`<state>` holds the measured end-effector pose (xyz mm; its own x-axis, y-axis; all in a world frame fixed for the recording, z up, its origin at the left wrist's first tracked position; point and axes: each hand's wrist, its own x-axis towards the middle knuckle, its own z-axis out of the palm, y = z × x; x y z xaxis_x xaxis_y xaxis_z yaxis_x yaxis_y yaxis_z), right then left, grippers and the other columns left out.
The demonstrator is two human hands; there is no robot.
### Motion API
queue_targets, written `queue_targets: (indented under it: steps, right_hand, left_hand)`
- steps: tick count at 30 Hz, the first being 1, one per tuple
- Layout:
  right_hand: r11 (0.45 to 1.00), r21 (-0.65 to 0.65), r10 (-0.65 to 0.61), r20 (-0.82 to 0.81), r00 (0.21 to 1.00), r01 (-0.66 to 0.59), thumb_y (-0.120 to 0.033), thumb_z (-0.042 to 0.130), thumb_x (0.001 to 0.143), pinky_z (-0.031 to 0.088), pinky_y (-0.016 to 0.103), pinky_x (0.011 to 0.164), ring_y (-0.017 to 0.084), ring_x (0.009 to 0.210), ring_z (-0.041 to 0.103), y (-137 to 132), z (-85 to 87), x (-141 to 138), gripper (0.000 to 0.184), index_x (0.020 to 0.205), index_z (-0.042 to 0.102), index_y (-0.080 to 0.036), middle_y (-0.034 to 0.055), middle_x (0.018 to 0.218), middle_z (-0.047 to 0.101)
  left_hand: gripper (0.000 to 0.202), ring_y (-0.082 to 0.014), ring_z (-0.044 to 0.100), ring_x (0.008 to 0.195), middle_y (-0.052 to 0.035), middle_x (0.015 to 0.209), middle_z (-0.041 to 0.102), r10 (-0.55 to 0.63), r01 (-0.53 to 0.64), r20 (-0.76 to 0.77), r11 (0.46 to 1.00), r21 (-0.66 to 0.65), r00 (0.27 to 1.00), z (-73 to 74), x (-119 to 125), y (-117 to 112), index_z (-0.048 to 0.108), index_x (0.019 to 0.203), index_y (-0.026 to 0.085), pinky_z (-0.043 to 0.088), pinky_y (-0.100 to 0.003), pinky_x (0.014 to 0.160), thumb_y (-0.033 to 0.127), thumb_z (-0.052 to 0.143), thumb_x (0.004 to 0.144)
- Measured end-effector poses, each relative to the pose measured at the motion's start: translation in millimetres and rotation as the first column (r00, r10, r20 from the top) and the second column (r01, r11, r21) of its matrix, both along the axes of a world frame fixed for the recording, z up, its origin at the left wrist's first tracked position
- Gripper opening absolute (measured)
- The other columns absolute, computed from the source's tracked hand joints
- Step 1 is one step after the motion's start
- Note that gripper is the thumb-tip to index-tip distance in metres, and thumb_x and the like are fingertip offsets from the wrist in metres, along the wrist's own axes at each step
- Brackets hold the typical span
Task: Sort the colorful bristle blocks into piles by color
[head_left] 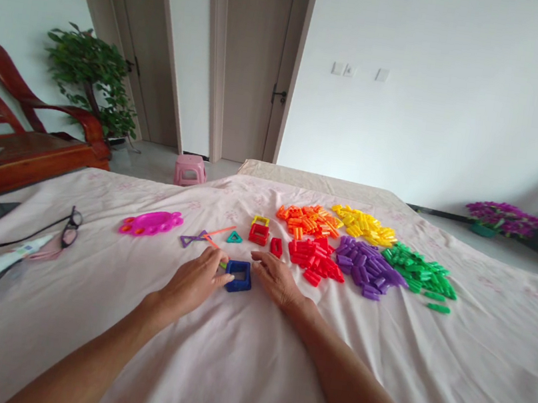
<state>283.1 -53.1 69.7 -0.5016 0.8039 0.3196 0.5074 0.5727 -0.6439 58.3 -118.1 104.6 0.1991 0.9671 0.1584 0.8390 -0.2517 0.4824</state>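
A blue square frame [238, 276], apparently a small stack, lies flat on the cloth in front of me. My left hand [197, 282] grips its left side, thumb on the near left edge and bent fingers by the far left corner. A bit of green [222, 264] shows beside those fingertips. My right hand [278, 280] rests at the right of the blue frame, fingers stretched out and holding nothing. Beyond stand red square frames [258, 234] with a yellow square frame [261, 220] behind. A separate red frame [276, 248] lies near my right fingers.
To the right lie piles of orange [309, 221], yellow [366, 226], red [315, 259], purple [368, 267] and green tubes [420, 270]. Leftward are a teal triangle [234, 237], purple triangles [192, 238], an orange stick [221, 230], a magenta tray [152, 222] and glasses [71, 229].
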Motion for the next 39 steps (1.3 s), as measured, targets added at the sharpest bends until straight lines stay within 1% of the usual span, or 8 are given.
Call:
queue_targets:
  steps: [7, 12, 17, 19, 21, 25, 33, 39]
  right_hand:
    - [0.995, 0.093, -0.045, 0.23, 0.972, 0.024, -0.035, 0.05, 0.098, 0.048, 0.034, 0.086, 0.023, 0.094, 0.065, -15.6, 15.8, -13.0, 0.032, 0.118, 0.069, -0.02, 0.0091, 0.099, 0.072]
    - [0.993, -0.091, -0.069, 0.129, 0.989, 0.081, -0.027, 0.06, 0.088, 0.052, 0.034, 0.081, 0.023, 0.092, 0.067, -14.0, 8.6, -16.8, 0.041, 0.127, 0.064, -0.016, 0.0118, 0.107, 0.069]
    - [0.922, -0.387, -0.071, -0.146, 0.987, 0.009, -0.016, 0.068, 0.074, 0.057, 0.03, 0.068, 0.018, 0.083, 0.067, -10.2, 3.3, -20.8, 0.058, 0.131, 0.058, -0.016, 0.0107, 0.113, 0.063]
    - [0.944, -0.328, -0.06, -0.258, 0.964, -0.029, -0.013, 0.069, 0.071, 0.058, 0.03, 0.067, 0.018, 0.085, 0.066, -12.0, 4.6, -23.3, 0.063, 0.133, 0.056, -0.018, 0.0099, 0.114, 0.061]
    - [0.989, -0.144, -0.008, -0.319, 0.948, -0.041, -0.01, 0.067, 0.071, 0.058, 0.032, 0.073, 0.02, 0.093, 0.065, -14.3, 5.5, -24.7, 0.065, 0.133, 0.055, -0.021, 0.0096, 0.117, 0.059]
    - [0.993, 0.095, 0.087, -0.234, 0.968, -0.066, -0.004, 0.059, 0.073, 0.055, 0.04, 0.09, 0.023, 0.113, 0.06, -12.9, -1.9, -22.4, 0.07, 0.139, 0.05, -0.025, 0.0107, 0.128, 0.059]
    - [0.999, -0.05, 0.003, -0.167, 0.986, -0.012, -0.002, 0.053, 0.077, 0.045, 0.049, 0.107, 0.026, 0.129, 0.055, -13.6, -29.0, -26.1, 0.082, 0.152, 0.029, -0.023, 0.0143, 0.141, 0.056]
    - [0.998, -0.068, 0.006, -0.087, 0.996, -0.012, 0.0, 0.045, 0.078, 0.042, 0.05, 0.111, 0.027, 0.136, 0.048, -17.5, -31.9, -29.8, 0.082, 0.154, 0.025, -0.022, 0.0153, 0.148, 0.049]
  left_hand:
    - [0.036, -0.0229, 0.069, 0.093, -0.0086, 0.099, 0.072, 0.062, -0.034, 0.174, 0.986, -0.161, 0.983, -12.6, 10.7, 3.6, 0.055, 0.123, 0.018, 0.049, -0.033, 0.083, 0.036, 0.05, 0.092]
    - [0.047, -0.0247, 0.067, 0.107, -0.0142, 0.121, 0.068, 0.108, -0.058, 0.294, 0.983, -0.174, 0.95, -30.5, 16.1, 8.1, 0.054, 0.128, 0.015, 0.051, -0.036, 0.09, 0.032, 0.059, 0.084]
    - [0.054, -0.0242, 0.069, 0.102, -0.0123, 0.117, 0.07, 0.134, -0.01, 0.478, 0.967, -0.254, 0.868, -46.3, 12.2, 15.5, 0.054, 0.126, 0.015, 0.054, -0.036, 0.088, 0.032, 0.069, 0.077]
    - [0.046, -0.0233, 0.07, 0.1, -0.0106, 0.114, 0.071, 0.119, -0.006, 0.522, 0.977, -0.213, 0.844, -45.6, 13.2, 15.2, 0.057, 0.122, 0.016, 0.054, -0.037, 0.09, 0.029, 0.066, 0.079]
    - [0.04, -0.0223, 0.067, 0.107, -0.0098, 0.119, 0.069, 0.101, -0.05, 0.538, 0.993, -0.108, 0.837, -44.1, 15.8, 14.0, 0.057, 0.121, 0.018, 0.051, -0.038, 0.096, 0.026, 0.062, 0.082]
    - [0.054, -0.0212, 0.059, 0.124, -0.0116, 0.132, 0.062, 0.101, -0.127, 0.523, 0.992, 0.013, 0.846, -46.9, 22.3, 11.4, 0.047, 0.136, 0.018, 0.044, -0.039, 0.108, 0.021, 0.058, 0.083]
    - [0.078, -0.0215, 0.042, 0.142, -0.011, 0.152, 0.045, 0.139, -0.155, 0.537, 0.988, -0.016, 0.832, -59.4, 40.7, 4.6, 0.025, 0.153, 0.022, 0.035, -0.043, 0.117, 0.009, 0.045, 0.079]
    - [0.079, -0.0205, 0.035, 0.146, -0.0085, 0.154, 0.044, 0.156, -0.171, 0.513, 0.985, -0.019, 0.844, -64.7, 45.6, 7.2, 0.029, 0.153, 0.021, 0.032, -0.042, 0.12, 0.005, 0.04, 0.077]
